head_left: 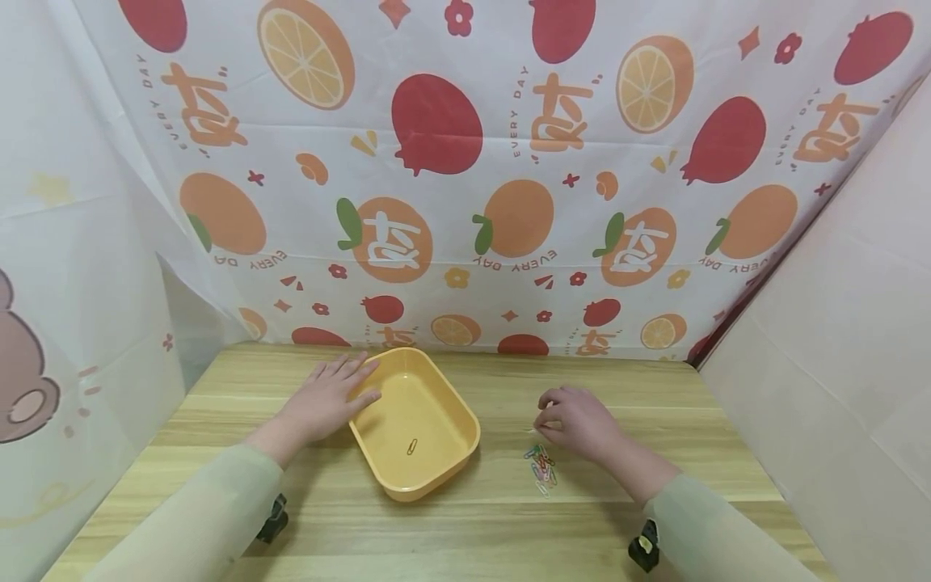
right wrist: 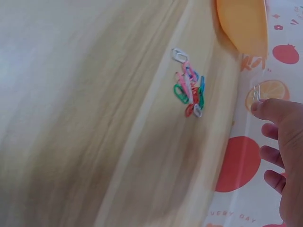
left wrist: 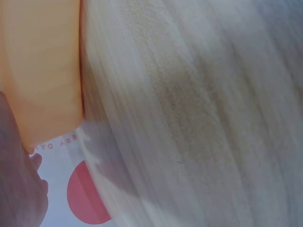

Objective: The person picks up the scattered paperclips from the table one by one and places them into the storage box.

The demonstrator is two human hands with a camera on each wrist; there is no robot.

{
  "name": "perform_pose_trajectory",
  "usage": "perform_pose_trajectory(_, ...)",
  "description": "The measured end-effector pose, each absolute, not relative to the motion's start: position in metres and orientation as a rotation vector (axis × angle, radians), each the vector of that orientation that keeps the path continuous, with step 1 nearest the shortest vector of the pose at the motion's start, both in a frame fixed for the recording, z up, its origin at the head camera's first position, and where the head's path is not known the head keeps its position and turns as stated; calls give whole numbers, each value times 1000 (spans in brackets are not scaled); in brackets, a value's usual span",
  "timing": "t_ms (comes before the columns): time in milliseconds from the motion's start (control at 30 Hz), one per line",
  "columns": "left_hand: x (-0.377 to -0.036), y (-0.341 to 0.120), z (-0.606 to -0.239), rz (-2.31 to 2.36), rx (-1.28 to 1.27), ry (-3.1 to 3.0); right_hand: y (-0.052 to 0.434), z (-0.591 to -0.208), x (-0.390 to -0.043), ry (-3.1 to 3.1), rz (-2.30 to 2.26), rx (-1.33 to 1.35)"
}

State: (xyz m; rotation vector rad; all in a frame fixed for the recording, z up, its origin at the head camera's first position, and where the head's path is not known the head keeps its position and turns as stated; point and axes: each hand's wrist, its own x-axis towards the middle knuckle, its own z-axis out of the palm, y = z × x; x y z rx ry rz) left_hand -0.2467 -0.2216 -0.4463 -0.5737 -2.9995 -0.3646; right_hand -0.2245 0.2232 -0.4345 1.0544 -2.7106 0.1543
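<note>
My left hand [head_left: 329,400] rests on the left rim of a yellow plastic tray [head_left: 429,404], its fingers extended. One brownish paper clip [head_left: 412,446] lies on the tray's floor. To the right of the tray, my right hand [head_left: 580,424] pinches a pale paper clip [right wrist: 256,92] between thumb and finger, above the table. Just below that hand lies a small pile of coloured paper clips [head_left: 542,467] in pink, red, green, blue and white; the right wrist view shows this pile [right wrist: 189,90] up close. The left wrist view catches only the tray's outer side [left wrist: 42,71] and part of the left hand [left wrist: 23,189].
A wooden table [head_left: 502,533] carries everything. Behind it hangs a white cloth [head_left: 502,283] printed with fruit, and pale sheets [head_left: 844,323] close off both sides. Dark wrist straps [head_left: 644,546] show below the sleeves.
</note>
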Motion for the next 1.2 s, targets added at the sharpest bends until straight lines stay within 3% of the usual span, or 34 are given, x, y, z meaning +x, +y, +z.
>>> perform_pose_trajectory(1200, -247, -221, -447, -363, -560, -3007, 145, -397, -237, -2570, 169, 1247)
